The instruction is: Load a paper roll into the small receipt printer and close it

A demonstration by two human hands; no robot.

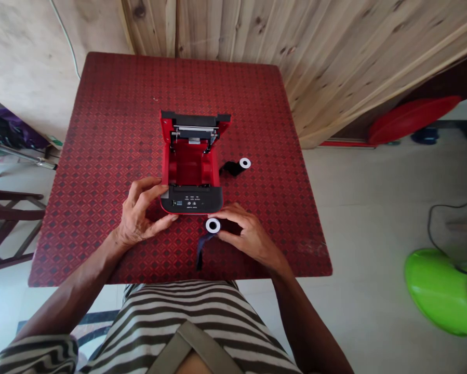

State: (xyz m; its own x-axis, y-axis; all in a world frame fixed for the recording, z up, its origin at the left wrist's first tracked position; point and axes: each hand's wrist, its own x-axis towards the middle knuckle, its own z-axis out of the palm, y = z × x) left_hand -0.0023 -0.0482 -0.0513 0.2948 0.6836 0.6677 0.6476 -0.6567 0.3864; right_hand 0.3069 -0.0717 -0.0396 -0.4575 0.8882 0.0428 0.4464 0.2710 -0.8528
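A small red and black printer [191, 200] stands on the table with its lid [196, 122] raised, showing a bare red compartment inside. My left hand [139, 210] grips its front left corner, fingers along the side and top, thumb at the front edge. By the front right corner, my right hand [245, 231] curls around a small roll of black strip with a white core [213, 225]; its fingertips also reach the printer's front edge. A loose dark tail hangs from this roll toward me. To the printer's right lies a second black roll [241, 165], its strip partly unwound.
The red patterned table [112, 109] meets a wooden plank wall [225, 31] at the back. A wooden chair [11, 218] stands on the left. On the floor to the right is a bright green plastic object [443, 291] with a cable.
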